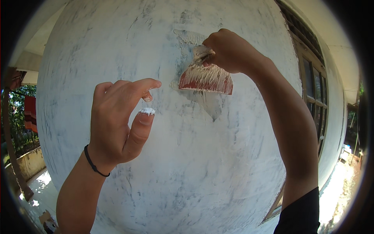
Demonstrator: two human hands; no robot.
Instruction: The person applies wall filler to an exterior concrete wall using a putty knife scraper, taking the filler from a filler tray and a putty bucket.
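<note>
Left hand (111,117) empty, right hand (230,50) gripping a red scraper (206,80) at a whitish wall (167,175).
Seen from the head, the left thumb and forefinger stand apart, white paste (147,111) on the thumb tip, a dark band (91,159) round the wrist; the right fingers clasp the smeared handle, the scraper's wide edge down over a grey patch (210,105), a window (316,85) farther right.
</note>
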